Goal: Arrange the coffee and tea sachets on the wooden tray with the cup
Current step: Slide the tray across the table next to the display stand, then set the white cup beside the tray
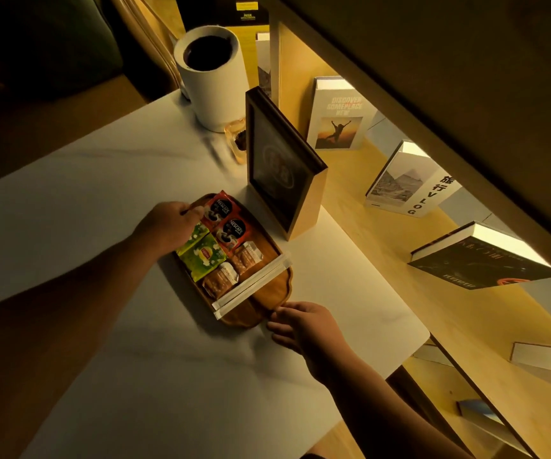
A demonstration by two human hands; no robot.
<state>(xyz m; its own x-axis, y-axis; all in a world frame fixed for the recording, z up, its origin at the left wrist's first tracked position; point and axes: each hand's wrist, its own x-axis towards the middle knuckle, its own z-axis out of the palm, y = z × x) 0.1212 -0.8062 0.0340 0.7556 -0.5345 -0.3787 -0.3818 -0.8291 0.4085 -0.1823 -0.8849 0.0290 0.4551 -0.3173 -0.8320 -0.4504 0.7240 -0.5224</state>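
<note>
Holding most of the sachets already, the wooden tray (269,294) lies on the white bench (102,200): two red coffee sachets (224,220) at the far end, green tea sachets (201,255) beside them, brown packets (231,271) nearer, and white sticks (252,284) laid across. The left hand (168,223) pinches the far coffee sachet's corner, seemingly nudging it straight. The right hand (300,323), loosely open, touches the tray's near rim, steadying it. No cup stands on the tray; a small glass (237,140) waits near the white kettle (212,76). Next, I judge, comes squaring that sachet and placing a cup on the bare near end.
</note>
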